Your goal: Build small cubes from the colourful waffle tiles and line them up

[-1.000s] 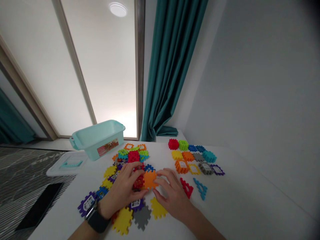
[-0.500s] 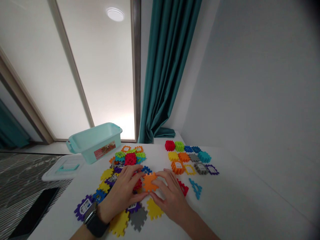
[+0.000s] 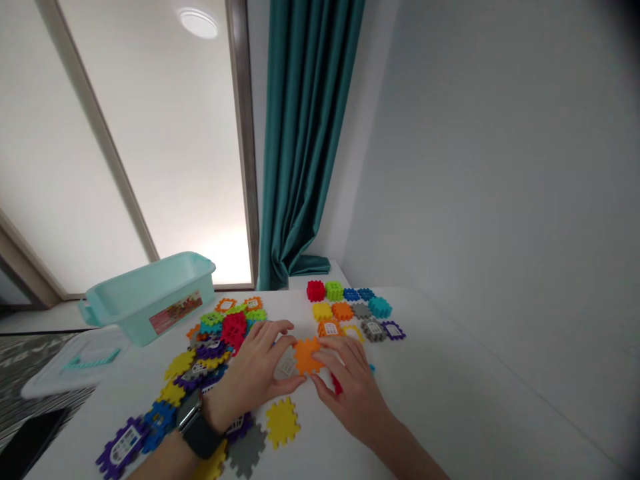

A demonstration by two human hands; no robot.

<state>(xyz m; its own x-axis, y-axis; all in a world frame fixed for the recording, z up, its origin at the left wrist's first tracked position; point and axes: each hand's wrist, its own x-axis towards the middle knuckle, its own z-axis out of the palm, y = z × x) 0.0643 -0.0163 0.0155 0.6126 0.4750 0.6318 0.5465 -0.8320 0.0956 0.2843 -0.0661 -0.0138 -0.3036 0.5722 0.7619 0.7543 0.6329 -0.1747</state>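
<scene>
Orange waffle block | left hand, right hand | half-open grip, both touching edges

A bin stands on the left of the bench, behind a heap of tiles, with its lid just before it. A smaller heap lies right of the first, before a curtain.

Matt plastic interlocking tile, smooth plastic tub.
</scene>
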